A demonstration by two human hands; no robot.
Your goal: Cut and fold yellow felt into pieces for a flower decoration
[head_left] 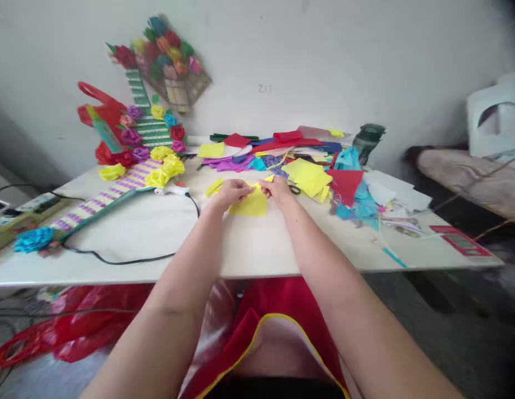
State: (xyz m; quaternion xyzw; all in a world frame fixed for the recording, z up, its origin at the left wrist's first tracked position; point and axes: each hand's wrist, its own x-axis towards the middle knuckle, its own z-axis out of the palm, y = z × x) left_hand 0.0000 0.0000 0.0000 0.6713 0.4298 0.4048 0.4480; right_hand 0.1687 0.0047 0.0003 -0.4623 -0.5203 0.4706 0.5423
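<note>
Both my hands pinch the upper edge of a square of yellow crepe paper point(252, 207) over the middle of the table. My left hand point(233, 193) has its fingers closed at the paper's left part. On the other side my right hand point(278, 189) grips the top right corner, where the edge looks gathered or folded. A small yellow paper strip point(215, 187) lies just left of my left hand. Right of my right hand rests a stack of yellow paper squares point(308, 176), with dark scissor handles point(294, 190) partly showing beside it.
A white glue gun point(171, 190) with a black cord point(116, 261) lies left. Paper flowers point(168, 169) decorate a striped frame point(103, 194). Coloured paper sheets point(241, 152) line the back. Blue scraps point(361, 206), a dark bottle point(367, 143) and a red card point(460, 240) are right.
</note>
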